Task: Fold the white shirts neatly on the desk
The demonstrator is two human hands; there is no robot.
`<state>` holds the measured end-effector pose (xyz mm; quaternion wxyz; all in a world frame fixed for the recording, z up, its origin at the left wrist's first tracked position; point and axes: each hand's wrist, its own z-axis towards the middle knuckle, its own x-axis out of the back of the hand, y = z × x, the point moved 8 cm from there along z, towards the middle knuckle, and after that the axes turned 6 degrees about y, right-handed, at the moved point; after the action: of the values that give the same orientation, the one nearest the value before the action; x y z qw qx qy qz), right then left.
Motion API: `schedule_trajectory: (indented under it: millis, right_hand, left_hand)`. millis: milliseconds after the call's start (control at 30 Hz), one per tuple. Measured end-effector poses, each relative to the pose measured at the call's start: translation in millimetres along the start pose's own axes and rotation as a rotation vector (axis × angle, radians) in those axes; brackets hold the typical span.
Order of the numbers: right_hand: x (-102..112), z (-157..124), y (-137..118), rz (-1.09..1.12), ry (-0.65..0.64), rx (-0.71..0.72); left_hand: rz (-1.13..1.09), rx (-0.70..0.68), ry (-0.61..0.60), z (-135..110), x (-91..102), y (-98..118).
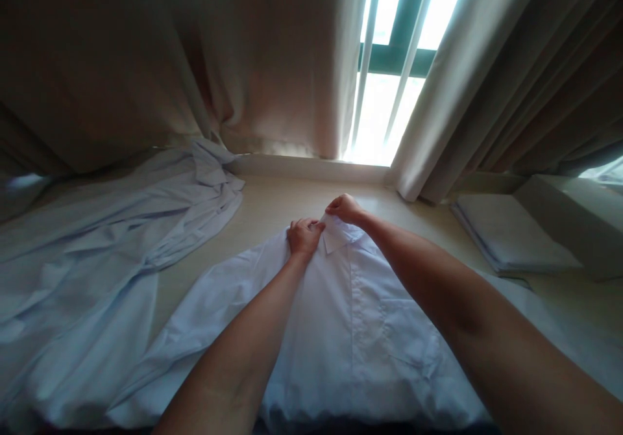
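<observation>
A white button-up shirt (pixel 326 331) lies spread front side up before me, its collar (pixel 338 235) pointing away toward the window. My left hand (pixel 305 235) is closed on the shirt at the shoulder, just left of the collar. With bent fingers my right hand (pixel 344 208) pinches the collar at its upper edge. The two hands are close together but apart. A chest pocket shows on the right half of the shirt front, partly beside my right forearm. The fingertips of both hands are partly hidden.
Several crumpled white garments (pixel 146 214) are heaped at the left. A folded white stack (pixel 516 230) lies at the right beside a pale box (pixel 574 221). Long curtains (pixel 292 65) hang behind the pale surface (pixel 272 195), parted at a bright window (pixel 389 110).
</observation>
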<state>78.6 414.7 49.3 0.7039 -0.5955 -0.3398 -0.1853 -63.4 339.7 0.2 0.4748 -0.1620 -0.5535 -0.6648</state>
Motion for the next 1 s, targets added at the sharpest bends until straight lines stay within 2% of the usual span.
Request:
schedule_trajectory:
  millis: [300, 400, 533, 700, 833, 900, 1000]
  right_hand:
    - [-5, 1, -4, 0.045, -0.051, 0.074]
    - [-8, -5, -7, -0.001, -0.069, 0.094]
    - [-12, -8, -8, -0.147, -0.101, 0.124]
    - [-14, -3, -6, -0.269, -0.02, 0.116]
    - [-16, -4, -11, -0.306, 0.048, 0.18]
    - [-4, -5, -5, -0.263, 0.1, 0.193]
    - [40, -12, 32, -0.236, 0.262, 0.07]
  left_hand:
    - [0.108, 0.016, 0.096, 5, -0.9, -4]
    - [0.08, -0.025, 0.134, 2, 3.7, 1]
    - [0.068, -0.044, 0.12, -2, 9.3, 7]
    - [0.099, 0.01, 0.117, -2, 11.8, 5]
    - [0.115, 0.046, 0.144, 0, 11.2, 3]
    - [0.118, 0.047, 0.13, 1, 8.4, 3]
    - [0.13, 0.042, 0.105, 3, 4.1, 4]
